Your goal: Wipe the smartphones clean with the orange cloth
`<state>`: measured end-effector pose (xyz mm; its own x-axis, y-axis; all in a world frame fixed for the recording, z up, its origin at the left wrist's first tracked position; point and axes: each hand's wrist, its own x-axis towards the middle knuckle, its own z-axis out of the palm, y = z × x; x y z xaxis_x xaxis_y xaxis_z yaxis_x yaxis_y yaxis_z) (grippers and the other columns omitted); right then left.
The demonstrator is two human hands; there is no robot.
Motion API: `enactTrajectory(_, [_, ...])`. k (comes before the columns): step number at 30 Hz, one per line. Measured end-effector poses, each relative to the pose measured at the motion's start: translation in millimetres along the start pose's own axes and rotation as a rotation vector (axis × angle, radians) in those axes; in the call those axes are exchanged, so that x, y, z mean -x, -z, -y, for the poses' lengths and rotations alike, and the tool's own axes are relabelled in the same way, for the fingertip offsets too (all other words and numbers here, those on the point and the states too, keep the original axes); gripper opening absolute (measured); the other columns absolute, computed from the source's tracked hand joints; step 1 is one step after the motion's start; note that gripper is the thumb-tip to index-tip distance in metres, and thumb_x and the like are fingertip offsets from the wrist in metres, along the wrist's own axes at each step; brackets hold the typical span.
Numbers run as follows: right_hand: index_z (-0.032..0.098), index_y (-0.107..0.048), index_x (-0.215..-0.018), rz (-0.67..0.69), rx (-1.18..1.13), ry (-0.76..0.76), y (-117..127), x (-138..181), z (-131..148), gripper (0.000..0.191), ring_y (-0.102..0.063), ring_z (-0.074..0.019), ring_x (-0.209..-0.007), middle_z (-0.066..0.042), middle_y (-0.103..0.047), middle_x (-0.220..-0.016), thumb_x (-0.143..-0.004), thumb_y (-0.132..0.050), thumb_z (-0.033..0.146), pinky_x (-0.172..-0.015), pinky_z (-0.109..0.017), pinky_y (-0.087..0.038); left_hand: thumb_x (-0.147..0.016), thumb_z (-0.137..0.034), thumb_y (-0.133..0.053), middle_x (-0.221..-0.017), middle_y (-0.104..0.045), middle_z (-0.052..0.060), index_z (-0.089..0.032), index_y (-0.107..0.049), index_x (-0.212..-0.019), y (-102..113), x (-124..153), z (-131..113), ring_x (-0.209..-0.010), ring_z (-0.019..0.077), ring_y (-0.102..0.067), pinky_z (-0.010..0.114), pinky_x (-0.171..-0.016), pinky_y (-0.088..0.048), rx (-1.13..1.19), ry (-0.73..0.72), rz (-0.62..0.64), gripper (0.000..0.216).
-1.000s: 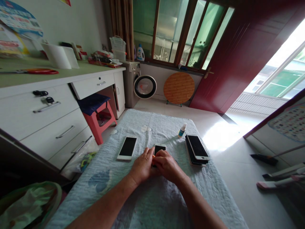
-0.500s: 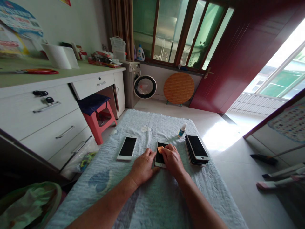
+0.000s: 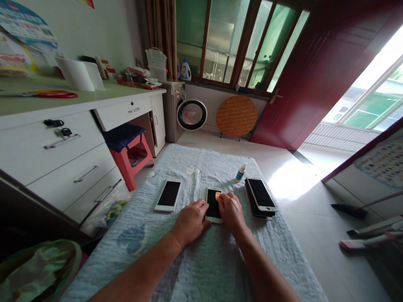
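While a bare left hand (image 3: 191, 218) touches the left edge of a white-framed, black-screened phone (image 3: 213, 210), a bare right hand (image 3: 232, 212) pinches a small orange piece of thin material (image 3: 218, 196)

As it lies between the two hands, the white-framed phone rests face up on a pale blue quilted cloth (image 3: 214, 167). The left hand's fingers are bent close together at the phone's left side, the thumb by its near left corner; whether they grip it, I cannot tell. The right hand is closed narrow on the orange piece, which sits over the right part of the screen, toward the far end.

To the left, apart from the hands, a white rectangular phone with a black screen (image 3: 168, 195) lies face up. To the right is a stack of flat devices topped by a white phone (image 3: 260, 195), and just beyond it stands a small bottle with a white top and blue label (image 3: 241, 172). Farther left is a red plastic stool with a dark blue cushion (image 3: 126, 138).
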<state>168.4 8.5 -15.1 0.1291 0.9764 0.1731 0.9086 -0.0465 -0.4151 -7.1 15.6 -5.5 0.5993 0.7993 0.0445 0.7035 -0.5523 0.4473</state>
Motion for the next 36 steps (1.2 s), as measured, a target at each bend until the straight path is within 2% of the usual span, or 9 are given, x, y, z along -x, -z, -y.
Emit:
enactTrajectory(7, [0.018,-0.068,-0.08,0.0,0.005,0.061,2,4,2,0.019,-0.052,-0.0168,-0.082,-0.005,-0.057,-0.083,-0.088,-0.052,0.012,-0.078,-0.025,-0.036,-0.084,-0.035,-0.065,-0.121,-0.06,0.008,-0.019,-0.06,-0.114,3,3,-2,-0.112,0.0266,-0.058,0.036,-0.097,-0.046,-0.05,-0.027,0.003,0.035])
enactTrajectory(12, [0.019,-0.066,-0.076,0.006,-0.113,0.273,-2,9,7,0.02,-0.05,-0.0153,-0.085,-0.003,-0.056,-0.086,-0.087,-0.053,0.009,-0.078,-0.023,-0.037,-0.087,-0.033,-0.063,-0.12,-0.062,0.007,-0.02,-0.059,-0.117,5,3,-4,-0.113,0.0261,-0.057,0.036,-0.099,-0.045,-0.045,-0.051,0.019,0.033])
enactTrajectory(15, [0.02,-0.067,-0.077,0.011,-0.137,0.325,-5,8,7,0.021,-0.05,-0.0152,-0.085,-0.003,-0.055,-0.087,-0.088,-0.052,0.01,-0.079,-0.023,-0.038,-0.087,-0.029,-0.062,-0.118,-0.063,0.006,-0.022,-0.06,-0.118,6,3,-4,-0.111,0.0251,-0.058,0.035,-0.098,-0.046,-0.054,-0.063,0.019,0.032])
enactTrajectory(20, [0.021,-0.07,-0.086,-0.046,-0.105,0.221,-6,-1,-3,0.02,-0.05,-0.0161,-0.087,-0.004,-0.056,-0.09,-0.089,-0.052,0.011,-0.081,-0.024,-0.038,-0.084,-0.028,-0.065,-0.116,-0.064,0.008,-0.021,-0.067,-0.105,5,2,-4,-0.107,0.0269,-0.06,0.038,-0.094,-0.048,-0.107,-0.055,0.014,0.022])
enactTrajectory(25, [0.021,-0.07,-0.09,-0.072,-0.04,0.101,-3,-4,-9,0.021,-0.051,-0.0157,-0.085,-0.004,-0.056,-0.089,-0.09,-0.05,0.013,-0.08,-0.024,-0.038,-0.084,-0.023,-0.063,-0.129,-0.06,0.01,-0.018,-0.065,-0.111,5,3,-5,-0.115,0.0281,-0.057,0.039,-0.1,-0.046,-0.101,-0.072,0.007,0.028])
enactTrajectory(32, [0.022,-0.068,-0.088,-0.016,0.016,0.135,1,3,-2,0.021,-0.051,-0.0142,-0.083,-0.003,-0.056,-0.092,-0.093,-0.048,0.017,-0.077,-0.022,-0.037,-0.085,-0.019,-0.058,-0.125,-0.062,0.009,-0.021,-0.065,-0.112,8,4,-8,-0.114,0.0274,-0.058,0.039,-0.098,-0.047,-0.091,-0.085,0.01,0.028])
enactTrajectory(36, [0.023,-0.068,-0.084,0.055,0.042,0.154,9,2,2,0.023,-0.049,-0.0124,-0.074,-0.002,-0.054,-0.088,-0.094,-0.048,0.02,-0.068,-0.022,-0.034,-0.087,-0.022,-0.057,-0.122,-0.063,0.009,-0.021,-0.067,-0.109,8,3,-8,-0.111,0.0277,-0.058,0.039,-0.097,-0.047,-0.105,-0.089,0.027,0.024])
